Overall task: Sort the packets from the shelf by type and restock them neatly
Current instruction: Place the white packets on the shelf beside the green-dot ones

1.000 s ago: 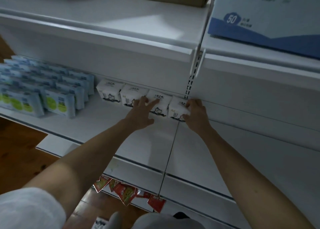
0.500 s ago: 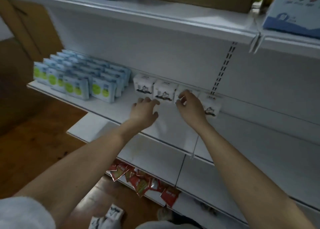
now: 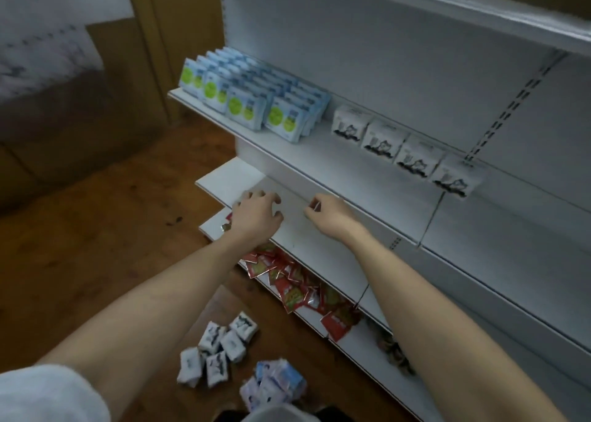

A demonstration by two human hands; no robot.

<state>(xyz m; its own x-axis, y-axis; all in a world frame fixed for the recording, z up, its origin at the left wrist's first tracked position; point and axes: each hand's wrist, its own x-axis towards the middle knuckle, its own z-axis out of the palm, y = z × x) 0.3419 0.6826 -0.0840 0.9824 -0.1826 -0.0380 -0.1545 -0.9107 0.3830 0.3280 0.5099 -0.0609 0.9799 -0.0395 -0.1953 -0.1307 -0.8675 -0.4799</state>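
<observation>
Several white packets with a black cat print (image 3: 404,148) stand in a row at the back of the white shelf (image 3: 335,169). To their left, blue packets with green circles (image 3: 252,101) stand in tidy rows. My left hand (image 3: 257,215) and my right hand (image 3: 329,217) hover below that shelf's front edge, fingers loosely curled, holding nothing. More white cat-print packets (image 3: 217,348) lie in a heap on the wooden floor, beside a pile of blue and pink packets (image 3: 275,386).
Red sachets (image 3: 297,284) lie jumbled on a lower shelf, with dark items (image 3: 391,348) further right. A bare white shelf (image 3: 230,178) sits just under my hands. A brown cabinet (image 3: 128,69) stands at the left.
Both hands have let go of the cat-print packets and dropped away from the shelf. The view has swung down and right, showing the floor piles.
</observation>
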